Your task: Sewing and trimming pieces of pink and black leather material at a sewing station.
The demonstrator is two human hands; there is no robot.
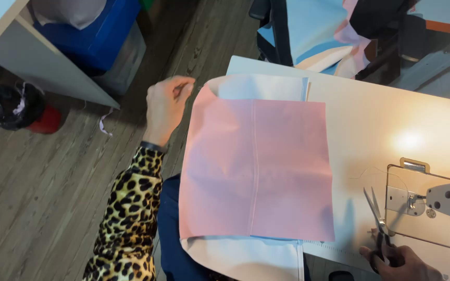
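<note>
Left hand (166, 106) is raised off the surface's (391, 114) left edge, fingers pinching the pink fabric's (256, 169) top corner; my right hand (399, 263) grips scissors (377, 218) beside the sewing machine (444, 200), bare surface between

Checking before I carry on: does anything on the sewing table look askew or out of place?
The pink fabric panel overhangs the near edge of the white sewing table toward the lap. Black-handled scissors in the right hand are open.

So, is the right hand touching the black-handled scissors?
Touching. The head view shows the right hand with its fingers through the handles of the scissors, whose blades point up over the sewing table.
</note>
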